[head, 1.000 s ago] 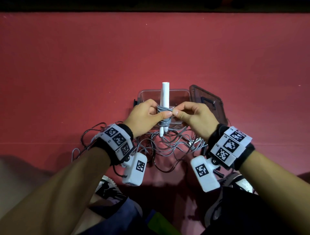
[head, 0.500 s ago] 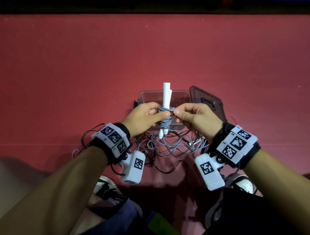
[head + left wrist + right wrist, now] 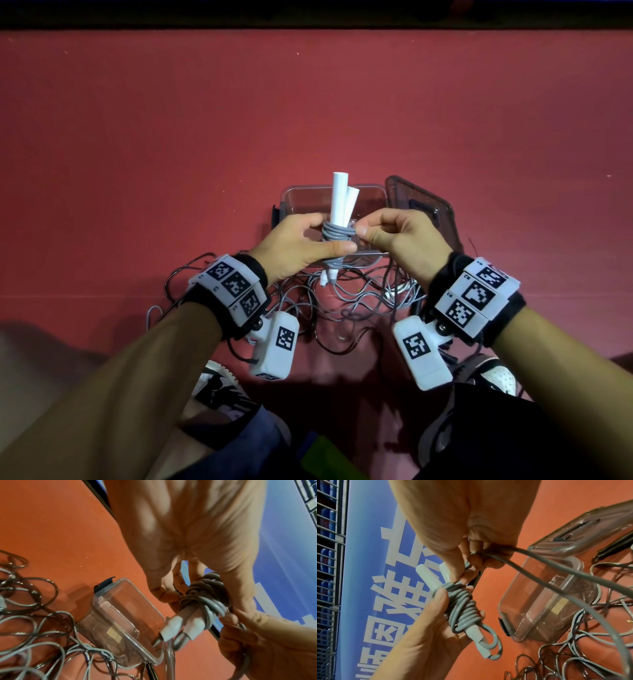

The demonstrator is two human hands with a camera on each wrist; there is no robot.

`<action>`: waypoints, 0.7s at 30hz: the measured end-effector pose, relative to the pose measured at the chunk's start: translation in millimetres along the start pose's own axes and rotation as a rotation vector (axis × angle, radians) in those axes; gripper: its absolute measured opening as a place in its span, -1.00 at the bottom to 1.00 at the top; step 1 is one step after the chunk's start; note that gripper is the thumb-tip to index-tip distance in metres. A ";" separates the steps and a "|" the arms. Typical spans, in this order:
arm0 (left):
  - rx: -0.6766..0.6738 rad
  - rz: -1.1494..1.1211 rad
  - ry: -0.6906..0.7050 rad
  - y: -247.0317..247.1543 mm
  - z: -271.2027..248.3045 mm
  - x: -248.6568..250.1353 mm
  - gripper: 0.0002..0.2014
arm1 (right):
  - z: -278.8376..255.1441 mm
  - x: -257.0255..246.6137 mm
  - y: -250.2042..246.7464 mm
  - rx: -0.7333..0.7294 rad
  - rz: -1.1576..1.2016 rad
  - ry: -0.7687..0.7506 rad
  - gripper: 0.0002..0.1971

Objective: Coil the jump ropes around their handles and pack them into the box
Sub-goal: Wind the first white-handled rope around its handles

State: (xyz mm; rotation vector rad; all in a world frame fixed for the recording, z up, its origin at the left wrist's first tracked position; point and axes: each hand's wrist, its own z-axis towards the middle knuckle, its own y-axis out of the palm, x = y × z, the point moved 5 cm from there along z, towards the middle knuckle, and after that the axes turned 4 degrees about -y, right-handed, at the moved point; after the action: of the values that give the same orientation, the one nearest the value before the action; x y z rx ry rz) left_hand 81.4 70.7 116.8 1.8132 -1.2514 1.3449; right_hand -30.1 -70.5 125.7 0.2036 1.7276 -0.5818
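The pair of white plastic handles [image 3: 339, 209] is gripped in the left hand [image 3: 298, 245], thumb pressed over the grey cord coil [image 3: 337, 234] wound around them. The free grey cord [image 3: 556, 588] is pinched between thumb and fingertips of the right hand [image 3: 404, 236], close beside the coil. The bundle is held above the clear rectangular plastic box [image 3: 298, 195], long axis running away from the person, butt ends pointing far, cord ends near. One rope is judged partly coiled; loose rope tangles [image 3: 342, 301] remain on the red floor [image 3: 137, 137], nothing is seen packed, and the dark-tinted lid [image 3: 424, 205] lies off.
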 end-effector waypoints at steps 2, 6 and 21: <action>0.023 0.018 0.013 -0.8 0.2 -0.3 -0.61 | -0.3 -0.1 0.9 -0.015 -0.036 -0.014 -0.93; 0.001 -0.009 -0.013 -2.3 0.9 -0.5 -0.65 | -0.7 -3.8 3.2 -0.047 -0.115 -0.040 -0.83; 0.064 -0.245 -0.050 -5.5 3.9 -6.7 -0.72 | -1.3 -3.4 3.9 -0.092 -0.046 -0.015 -0.89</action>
State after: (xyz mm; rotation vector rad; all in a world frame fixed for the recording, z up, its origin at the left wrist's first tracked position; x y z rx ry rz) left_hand 87.6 72.1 109.7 1.9822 -0.9821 1.2223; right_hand -28.7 -65.9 128.0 0.0943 1.7441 -0.5349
